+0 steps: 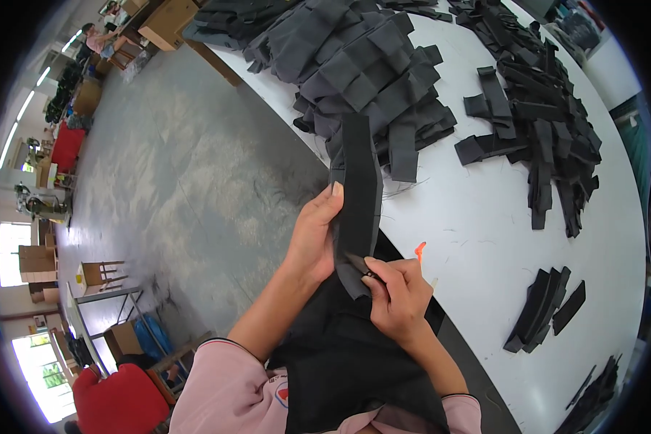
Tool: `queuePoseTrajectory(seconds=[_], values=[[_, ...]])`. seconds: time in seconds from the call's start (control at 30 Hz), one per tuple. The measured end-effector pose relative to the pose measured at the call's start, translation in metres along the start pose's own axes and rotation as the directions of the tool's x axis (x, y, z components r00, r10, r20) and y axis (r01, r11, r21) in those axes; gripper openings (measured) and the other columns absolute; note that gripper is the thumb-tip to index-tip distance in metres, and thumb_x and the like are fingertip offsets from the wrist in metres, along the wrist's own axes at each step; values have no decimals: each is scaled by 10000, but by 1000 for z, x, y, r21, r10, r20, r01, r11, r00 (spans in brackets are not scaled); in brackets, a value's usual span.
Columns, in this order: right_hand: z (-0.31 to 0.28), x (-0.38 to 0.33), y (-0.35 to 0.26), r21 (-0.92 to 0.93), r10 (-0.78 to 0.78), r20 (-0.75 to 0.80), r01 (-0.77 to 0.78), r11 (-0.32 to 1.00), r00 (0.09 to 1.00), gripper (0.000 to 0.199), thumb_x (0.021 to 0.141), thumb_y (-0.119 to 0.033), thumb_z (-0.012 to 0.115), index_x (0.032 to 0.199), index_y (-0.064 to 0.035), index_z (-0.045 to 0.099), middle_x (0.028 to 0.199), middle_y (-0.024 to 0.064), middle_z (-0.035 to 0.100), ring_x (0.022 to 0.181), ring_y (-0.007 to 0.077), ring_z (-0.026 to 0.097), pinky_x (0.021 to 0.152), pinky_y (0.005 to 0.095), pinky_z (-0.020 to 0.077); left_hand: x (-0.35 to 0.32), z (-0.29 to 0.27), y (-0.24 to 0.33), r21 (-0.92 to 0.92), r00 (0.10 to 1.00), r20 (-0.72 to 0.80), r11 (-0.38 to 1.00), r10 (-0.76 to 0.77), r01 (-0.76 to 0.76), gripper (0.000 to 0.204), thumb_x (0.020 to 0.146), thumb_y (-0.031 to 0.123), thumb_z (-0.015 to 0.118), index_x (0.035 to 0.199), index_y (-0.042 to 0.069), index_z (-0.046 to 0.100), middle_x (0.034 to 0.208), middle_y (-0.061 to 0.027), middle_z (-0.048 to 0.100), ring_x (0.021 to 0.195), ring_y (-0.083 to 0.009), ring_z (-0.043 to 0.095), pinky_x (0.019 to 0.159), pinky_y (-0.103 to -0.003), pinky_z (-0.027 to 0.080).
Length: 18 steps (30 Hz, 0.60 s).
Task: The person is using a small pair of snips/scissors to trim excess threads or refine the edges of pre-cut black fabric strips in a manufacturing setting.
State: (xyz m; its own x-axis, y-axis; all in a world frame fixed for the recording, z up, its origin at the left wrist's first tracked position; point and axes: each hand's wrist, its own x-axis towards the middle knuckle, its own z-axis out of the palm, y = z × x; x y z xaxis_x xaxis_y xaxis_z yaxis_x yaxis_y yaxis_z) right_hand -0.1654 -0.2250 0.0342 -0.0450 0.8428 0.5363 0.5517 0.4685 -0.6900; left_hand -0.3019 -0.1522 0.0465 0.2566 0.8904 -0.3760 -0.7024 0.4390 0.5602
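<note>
My left hand [318, 224] grips a long black fabric strip [360, 181], thumb on its face and fingers behind. The strip is folded along its length and stands upright above my lap, its lower end toward my apron. My right hand [400, 295] is closed at that lower end, pinching a small dark tool with a pointed metal blade that looks like thread snips [356, 260]. The blade lies against the strip; most of the tool is hidden in my fingers. A small orange piece [420, 251] shows just beyond my right knuckles; whether it belongs to the tool I cannot tell.
A white table [456, 239] curves along my right. On it are a large heap of dark fabric pieces [354, 65], a second pile of black strips [542, 123], a small stack of strips [539, 307] and loose threads. Left are grey floor, a metal-framed stand [105, 296] and distant people.
</note>
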Motion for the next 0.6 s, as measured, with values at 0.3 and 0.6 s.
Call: queuePoseTrajectory(seconds=[0.3,0.6], values=[[-12,19,10,50,165,-22,-164,985,986,233,720,-9,649,946,-36,599,764,91,500,570,197,525,469,282,404,-5,10,-4,73,1000,6,997,6,-6,212,927,195,474,1031,14,513,941,-58,590,833,-127,585,762,-281,497],[-6,22,17,-29,41,67,-40,999,997,218,720,-30,675,931,-40,618,732,75,509,576,179,531,491,268,425,-8,8,-5,91,998,-28,994,-50,52,138,919,164,480,940,30,505,927,-54,577,830,-134,583,760,-285,492]])
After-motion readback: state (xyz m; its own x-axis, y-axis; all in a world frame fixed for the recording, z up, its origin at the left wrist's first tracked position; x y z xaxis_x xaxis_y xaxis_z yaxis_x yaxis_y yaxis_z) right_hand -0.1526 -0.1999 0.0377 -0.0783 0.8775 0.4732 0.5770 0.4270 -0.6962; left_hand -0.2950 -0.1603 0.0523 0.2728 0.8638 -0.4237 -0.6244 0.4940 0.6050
